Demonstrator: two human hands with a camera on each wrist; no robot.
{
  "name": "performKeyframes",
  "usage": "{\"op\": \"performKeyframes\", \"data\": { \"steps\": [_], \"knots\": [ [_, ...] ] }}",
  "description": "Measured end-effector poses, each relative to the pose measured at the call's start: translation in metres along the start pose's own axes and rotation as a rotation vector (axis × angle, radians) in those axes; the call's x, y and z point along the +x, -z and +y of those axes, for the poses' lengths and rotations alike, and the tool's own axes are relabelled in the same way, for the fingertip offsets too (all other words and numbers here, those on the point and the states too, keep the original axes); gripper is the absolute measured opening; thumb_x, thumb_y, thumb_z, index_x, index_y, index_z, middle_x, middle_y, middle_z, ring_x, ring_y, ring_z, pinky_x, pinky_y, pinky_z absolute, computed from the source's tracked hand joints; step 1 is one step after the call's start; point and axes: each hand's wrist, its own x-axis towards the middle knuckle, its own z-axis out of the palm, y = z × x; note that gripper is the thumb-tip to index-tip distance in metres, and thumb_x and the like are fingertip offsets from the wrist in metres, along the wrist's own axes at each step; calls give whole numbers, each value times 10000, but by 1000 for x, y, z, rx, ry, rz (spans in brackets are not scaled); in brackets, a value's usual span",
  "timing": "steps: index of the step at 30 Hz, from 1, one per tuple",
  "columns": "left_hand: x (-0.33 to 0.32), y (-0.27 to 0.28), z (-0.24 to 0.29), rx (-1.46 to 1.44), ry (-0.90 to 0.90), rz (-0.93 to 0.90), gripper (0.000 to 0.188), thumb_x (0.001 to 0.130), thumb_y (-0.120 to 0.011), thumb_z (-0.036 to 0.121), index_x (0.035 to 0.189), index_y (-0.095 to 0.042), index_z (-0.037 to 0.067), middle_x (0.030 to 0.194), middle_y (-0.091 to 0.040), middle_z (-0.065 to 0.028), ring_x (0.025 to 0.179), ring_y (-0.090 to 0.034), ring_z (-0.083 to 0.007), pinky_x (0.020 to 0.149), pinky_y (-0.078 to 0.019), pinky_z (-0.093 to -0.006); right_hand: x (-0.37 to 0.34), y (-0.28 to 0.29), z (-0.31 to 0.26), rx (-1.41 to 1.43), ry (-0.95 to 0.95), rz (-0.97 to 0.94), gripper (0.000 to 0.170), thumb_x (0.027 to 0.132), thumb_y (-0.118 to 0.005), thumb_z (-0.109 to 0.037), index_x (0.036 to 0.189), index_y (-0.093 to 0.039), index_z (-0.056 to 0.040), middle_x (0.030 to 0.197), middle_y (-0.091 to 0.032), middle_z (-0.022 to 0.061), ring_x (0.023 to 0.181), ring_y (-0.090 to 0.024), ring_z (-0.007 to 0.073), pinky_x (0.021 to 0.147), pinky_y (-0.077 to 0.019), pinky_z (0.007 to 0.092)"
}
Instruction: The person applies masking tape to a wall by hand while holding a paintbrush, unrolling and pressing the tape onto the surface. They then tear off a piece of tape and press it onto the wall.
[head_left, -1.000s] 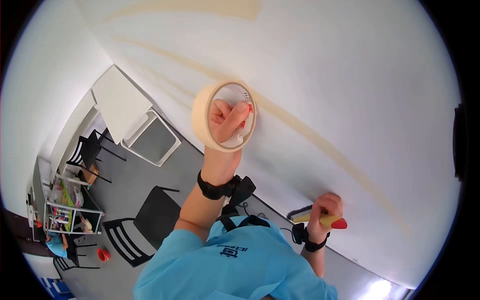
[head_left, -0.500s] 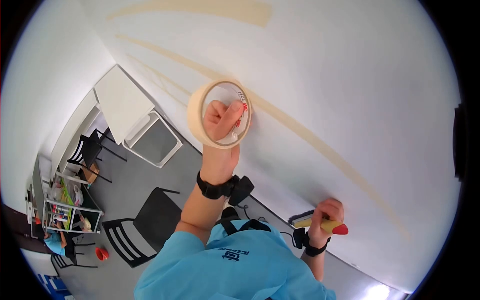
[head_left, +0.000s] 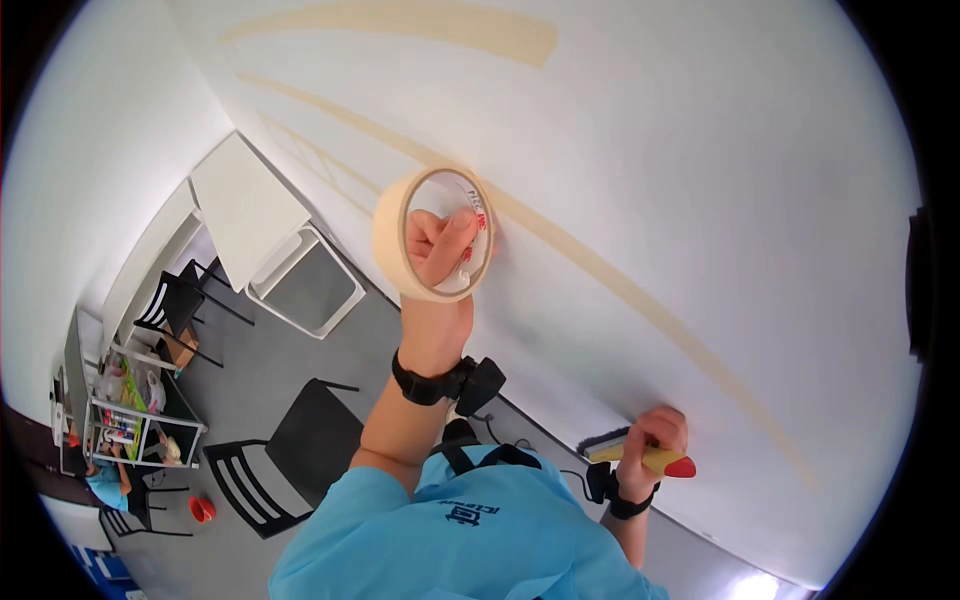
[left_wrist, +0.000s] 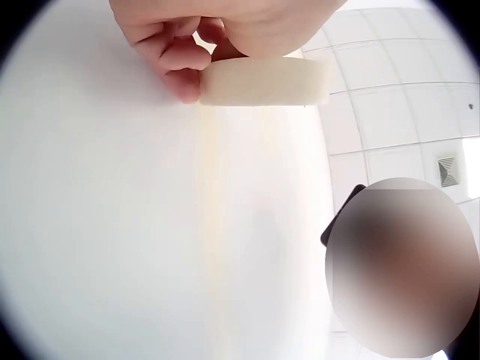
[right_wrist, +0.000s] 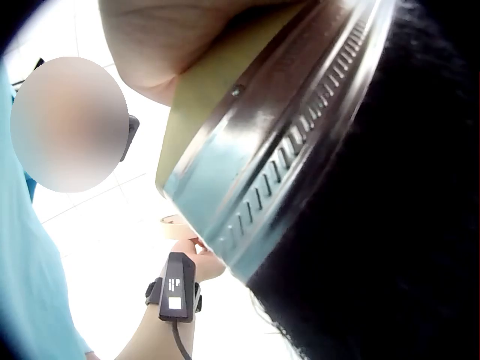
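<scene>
A roll of cream masking tape (head_left: 388,235) is gripped by my left hand (head_left: 440,245), whose fingers pass through the ring with the thumb inside against the core. In the left wrist view the roll (left_wrist: 266,81) appears edge-on, with the fingertips close to the white wall. Behind it a long tape strip (head_left: 620,285) runs along the wall. Lower right, my right hand (head_left: 655,432) holds a flat paintbrush by its yellow, red-tipped handle (head_left: 667,462). The right wrist view shows its metal ferrule (right_wrist: 262,142) and dark bristles (right_wrist: 375,232) close up.
A wider tape band (head_left: 420,20) crosses the wall higher up. Left of me stand a black chair (head_left: 315,440), a white table (head_left: 250,205) and a shelf cart (head_left: 150,435) with supplies. Another person (head_left: 108,485) sits beyond a red bucket (head_left: 202,510).
The left hand and tape roll have shifted a little to the left along the wall. The right hand with the paintbrush has sunk slightly in the view; both grips stay the same.
</scene>
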Motion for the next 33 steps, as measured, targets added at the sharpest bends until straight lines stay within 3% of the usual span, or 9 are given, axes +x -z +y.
{"op": "performKeyframes", "data": {
  "steps": [3, 6, 19, 22, 27, 30, 33],
  "knots": [
    [-3, 2, 2, -7, -52, 43, 281, 891, -606, 109, 700, -403, 151, 767, -588, -24, 672, -552, -110, 552, -380, -207, -1, 0, 1, 26, -15, 7, 173, 659, -630, 66, 768, -594, -64, 803, -587, 79, 663, -544, 193, 568, -441, 273],
    [6, 4, -1, -38, 18, 43, 280, 886, -605, 100, 694, -405, 140, 807, -595, -41, 708, -551, -113, 577, -388, -204, -1, 1, -1, 47, -24, 2, 176, 657, -627, 67, 773, -596, -61, 803, -588, 81, 659, -541, 192, 559, -434, 266],
    [1, -2, 11, -58, -24, 12, 247, 891, -618, 140, 723, -436, 139, 762, -574, -18, 659, -532, -85, 557, -390, -187, 1, -1, 0, 43, 6, 5, 172, 678, -615, 80, 781, -594, -56, 828, -579, 76, 623, -517, 159, 522, -415, 244],
    [6, -1, 7, -58, 55, 49, 240, 898, -613, 144, 728, -443, 133, 757, -576, -22, 660, -533, -82, 535, -383, -176, 1, 0, -2, 50, 12, -5, 169, 682, -615, 78, 782, -593, -56, 826, -579, 76, 625, -519, 160, 520, -416, 244],
    [8, -1, 9, -70, -74, 34, 210, 911, -597, 142, 752, -464, 105, 763, -576, -30, 663, -529, -76, 520, -377, -164, 2, -2, -1, 56, -12, -2, 163, 684, -619, 72, 779, -593, -58, 821, -581, 77, 641, -528, 169, 532, -419, 249],
    [15, 3, 7, -56, -11, 46, 284, 877, -647, 145, 716, -413, 141, 726, -607, -45, 627, -557, -94, 493, -371, -193, 0, 0, -1, 32, -27, -4, 167, 676, -621, 70, 778, -593, -59, 823, -582, 78, 650, -531, 173, 543, -424, 254],
    [8, 0, 16, -133, -65, 68, 291, 873, -653, 139, 710, -412, 142, 723, -605, -43, 627, -557, -94, 509, -383, -194, 2, -1, 0, 11, 22, -4, 174, 667, -618, 75, 776, -594, -60, 826, -582, 79, 655, -532, 176, 550, -427, 257]
  ]
}}
